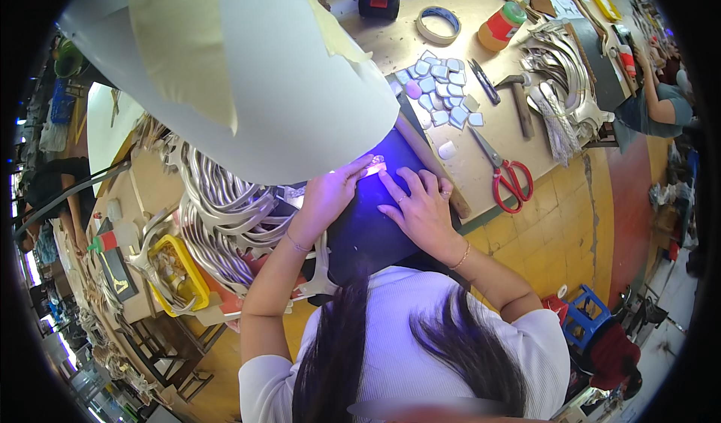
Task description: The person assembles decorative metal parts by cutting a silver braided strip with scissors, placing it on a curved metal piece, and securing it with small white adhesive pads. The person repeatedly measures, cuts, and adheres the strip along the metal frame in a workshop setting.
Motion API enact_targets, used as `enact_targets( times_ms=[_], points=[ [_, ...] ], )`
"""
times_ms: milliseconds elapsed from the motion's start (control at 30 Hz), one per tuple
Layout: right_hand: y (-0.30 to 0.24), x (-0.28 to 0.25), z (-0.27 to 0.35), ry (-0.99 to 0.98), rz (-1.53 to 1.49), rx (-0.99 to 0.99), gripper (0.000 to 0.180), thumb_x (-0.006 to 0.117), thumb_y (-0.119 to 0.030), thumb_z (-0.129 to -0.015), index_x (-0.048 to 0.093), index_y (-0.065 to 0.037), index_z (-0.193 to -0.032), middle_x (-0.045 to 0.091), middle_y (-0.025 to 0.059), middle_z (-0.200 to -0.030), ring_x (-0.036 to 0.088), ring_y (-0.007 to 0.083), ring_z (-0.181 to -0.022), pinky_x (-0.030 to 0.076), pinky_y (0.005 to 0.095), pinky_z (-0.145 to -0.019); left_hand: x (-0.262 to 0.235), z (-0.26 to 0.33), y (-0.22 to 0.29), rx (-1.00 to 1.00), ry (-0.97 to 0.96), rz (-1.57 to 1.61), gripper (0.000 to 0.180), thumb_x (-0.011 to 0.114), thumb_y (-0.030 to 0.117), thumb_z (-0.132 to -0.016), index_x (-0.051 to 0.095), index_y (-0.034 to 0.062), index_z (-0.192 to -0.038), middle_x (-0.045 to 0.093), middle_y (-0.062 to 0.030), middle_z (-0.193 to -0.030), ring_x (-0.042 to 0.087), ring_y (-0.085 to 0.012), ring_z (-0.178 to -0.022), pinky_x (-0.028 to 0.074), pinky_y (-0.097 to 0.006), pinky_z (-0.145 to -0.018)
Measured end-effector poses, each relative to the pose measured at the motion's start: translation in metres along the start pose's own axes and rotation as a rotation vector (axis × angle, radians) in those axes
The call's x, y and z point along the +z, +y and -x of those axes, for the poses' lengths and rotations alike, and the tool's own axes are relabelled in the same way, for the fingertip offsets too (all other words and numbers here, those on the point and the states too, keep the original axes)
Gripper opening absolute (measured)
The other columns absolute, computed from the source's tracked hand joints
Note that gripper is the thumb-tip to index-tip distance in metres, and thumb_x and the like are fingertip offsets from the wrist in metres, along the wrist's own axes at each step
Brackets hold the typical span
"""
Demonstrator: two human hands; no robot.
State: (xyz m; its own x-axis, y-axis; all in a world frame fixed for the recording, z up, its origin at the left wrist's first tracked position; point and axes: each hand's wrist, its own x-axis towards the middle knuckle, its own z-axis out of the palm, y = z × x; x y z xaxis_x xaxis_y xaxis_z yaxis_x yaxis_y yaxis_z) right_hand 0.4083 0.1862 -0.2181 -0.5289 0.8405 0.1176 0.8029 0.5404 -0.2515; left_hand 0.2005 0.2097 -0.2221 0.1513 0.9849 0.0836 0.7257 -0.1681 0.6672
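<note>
In the middle of the frame, two hands meet over a dark mat (368, 231) that lies on the table (481, 175). The left hand (330, 190) pinches a small clear piece (375, 165) between thumb and finger. The fingers are closed on it, likely so it stays put. The right hand (420, 205) lies flat and open on the mat, just beside the piece. Its fingertips touch the piece's edge, maybe to press it down. It grips nothing.

Purple light shines on the piece and the mat. It seems to come from under the big white lamp shade (248, 78) at the upper left, which hangs right over the work so the light falls on it.

Above the hands, near the top middle, sits a bunch of small pale blue pieces (441, 85), close enough to reach. To the right of the hands lie red scissors (509, 179), and farther up a hammer (520, 100) and a tape roll (438, 24). At the left, silver curved frames (218, 205) are piled up, touching each other, next to a yellow tray (197, 284).
</note>
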Motion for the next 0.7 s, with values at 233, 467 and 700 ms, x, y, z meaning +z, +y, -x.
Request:
enact_targets(
  times_ms=[233, 467, 700],
  points=[
    [0.001, 0.0, -0.008, -0.021, 0.006, 0.008, 0.063, 0.071, -0.044, -0.083, 0.054, -0.028, -0.141, 0.049, 0.005, -0.128, 0.043, 0.0283, -0.113, 0.03, 0.0457, -0.089, -0.007, -0.005, -0.004, 0.098, -0.02, -0.162, 0.031, 0.071, 0.007, -0.079, 0.077, 0.017, -0.108, 0.057, -0.0045, -0.091, 0.055, -0.0233, -0.087, 0.041, -0.037, -0.08],
    [0.001, 0.0, -0.007, -0.02, 0.0, 0.008, 0.062, 0.071, -0.044, -0.083, 0.054, -0.027, -0.141, 0.049, 0.0054, -0.128, 0.043, 0.0288, -0.112, 0.03, 0.0462, -0.09, 0.0, 0.0, 0.003, 0.225, 0.068, -0.258, 0.028, 0.07, 0.005, -0.08, 0.074, 0.0109, -0.108, 0.059, -0.0057, -0.094, 0.056, -0.0236, -0.089, 0.043, -0.037, -0.08],
    [0.002, -0.001, -0.008, -0.032, -0.018, 0.013, 0.062, 0.071, -0.044, -0.083, 0.055, -0.027, -0.14, 0.049, 0.0056, -0.128, 0.043, 0.0291, -0.112, 0.03, 0.0463, -0.09, 0.004, -0.004, 0.005, 0.132, 0.065, -0.089, 0.026, 0.068, 0.001, -0.082, 0.074, 0.0076, -0.106, 0.059, -0.0087, -0.093, 0.056, -0.0254, -0.087, 0.044, -0.037, -0.08]
  ],
)
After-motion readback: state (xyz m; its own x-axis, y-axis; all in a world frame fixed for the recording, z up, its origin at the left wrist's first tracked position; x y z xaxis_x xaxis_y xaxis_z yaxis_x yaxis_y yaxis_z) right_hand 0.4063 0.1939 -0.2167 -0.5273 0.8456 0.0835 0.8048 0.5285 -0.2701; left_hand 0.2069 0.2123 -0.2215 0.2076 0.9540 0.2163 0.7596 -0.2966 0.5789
